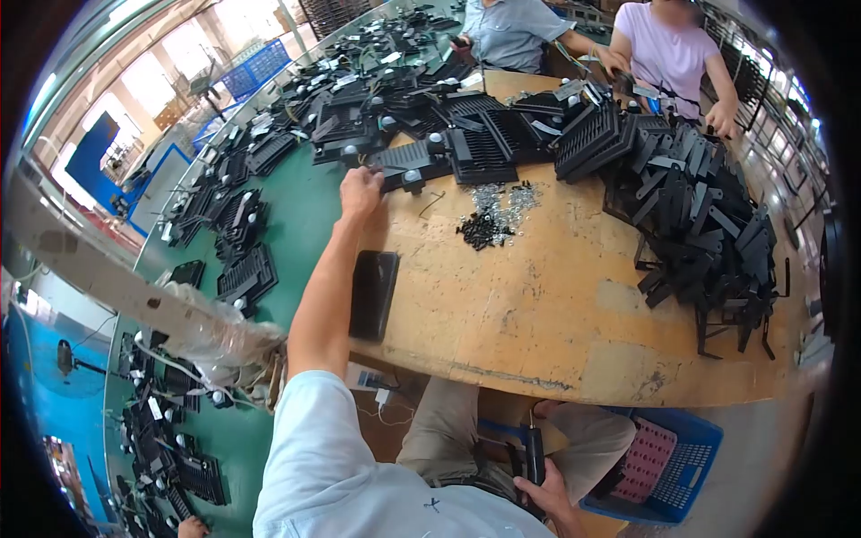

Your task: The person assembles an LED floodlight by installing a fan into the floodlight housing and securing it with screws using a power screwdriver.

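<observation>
My left hand (360,193) reaches across the wooden table, its fingers curled at the near end of a black finned housing (408,160) with a white dome sensor. Low by my lap, my right hand (549,493) is wrapped round a black electric screwdriver (535,455), its bit pointing up. A dark phone-like slab (374,294) lies beside my left forearm. Loose silver screws (511,202) and small black parts (482,231) form a heap in the middle of the table. More finned housings (484,134) are stacked behind them.
Black brackets (700,197) are piled high on the table's right side. A green conveyor belt (296,193) with many housings runs along the left. Two people work across the table. Another person's hand (192,527) shows at lower left. A blue crate (695,471) stands by my knee.
</observation>
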Demonstrator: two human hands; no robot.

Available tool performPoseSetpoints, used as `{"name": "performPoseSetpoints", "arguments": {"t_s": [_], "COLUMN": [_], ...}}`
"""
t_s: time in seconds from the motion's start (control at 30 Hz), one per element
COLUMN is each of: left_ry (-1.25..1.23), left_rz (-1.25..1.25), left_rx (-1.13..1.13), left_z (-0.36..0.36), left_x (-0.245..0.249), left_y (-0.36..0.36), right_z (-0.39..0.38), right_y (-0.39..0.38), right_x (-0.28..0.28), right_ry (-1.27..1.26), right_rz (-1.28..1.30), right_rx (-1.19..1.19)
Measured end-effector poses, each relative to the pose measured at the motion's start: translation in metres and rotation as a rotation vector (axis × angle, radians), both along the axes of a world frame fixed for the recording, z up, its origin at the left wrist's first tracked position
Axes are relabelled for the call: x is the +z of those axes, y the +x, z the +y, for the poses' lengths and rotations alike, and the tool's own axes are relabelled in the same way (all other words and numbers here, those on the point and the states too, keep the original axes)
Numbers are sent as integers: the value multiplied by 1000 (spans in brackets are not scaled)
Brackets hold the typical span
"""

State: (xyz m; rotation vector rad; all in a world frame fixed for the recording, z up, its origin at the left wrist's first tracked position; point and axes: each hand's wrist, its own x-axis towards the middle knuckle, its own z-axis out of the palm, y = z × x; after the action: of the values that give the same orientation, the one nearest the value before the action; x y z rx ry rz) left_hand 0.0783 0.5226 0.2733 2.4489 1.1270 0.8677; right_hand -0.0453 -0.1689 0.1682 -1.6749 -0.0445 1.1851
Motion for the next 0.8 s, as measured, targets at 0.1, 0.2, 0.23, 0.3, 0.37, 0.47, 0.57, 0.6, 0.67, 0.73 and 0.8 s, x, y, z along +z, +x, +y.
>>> {"name": "performPoseSetpoints", "arguments": {"t_s": [0.1, 0.2, 0.23, 0.3, 0.37, 0.47, 0.57, 0.6, 0.67, 0.73, 0.8], "left_ry": [92, 218, 266, 453, 521, 495, 548, 516, 446, 465, 474], "left_rz": [-193, -157, -146, -213, -259, -326, -319, -351, -418, -459, -467], "left_rx": [-127, -224, -261, -317, -328, -334, -414, -443, -487, -612, -675], "left_z": [2, -23, -29, -46, -71, -117, -191, -213, -259, -293, -336], "left_x": [-5, 28, 41, 70, 103, 152, 185, 189, 190, 177, 158], "left_y": [-3, -17, -21, -20, -18, -24, -47, -53, -59, -57, -50], "right_z": [-4, 5, 7, 8, 13, 2, -3, -5, -11, -15, -22], "right_y": [-2, 6, 7, 7, 10, 7, 4, 1, -2, -3, -8], "right_x": [-11, -6, -9, -13, -3, -5, -8, -10, -8, -3, -10], "right_ry": [-16, -9, -2, 6, -26, -8, 48, 76, 96, 84, 75], "right_rz": [4, 22, 0, -42, -73, -109, -85, -74, -63, -67, -94], "right_rx": [-43, -13, 22, 79, 150, 156, 111, 79, 45, 30, 22]}}
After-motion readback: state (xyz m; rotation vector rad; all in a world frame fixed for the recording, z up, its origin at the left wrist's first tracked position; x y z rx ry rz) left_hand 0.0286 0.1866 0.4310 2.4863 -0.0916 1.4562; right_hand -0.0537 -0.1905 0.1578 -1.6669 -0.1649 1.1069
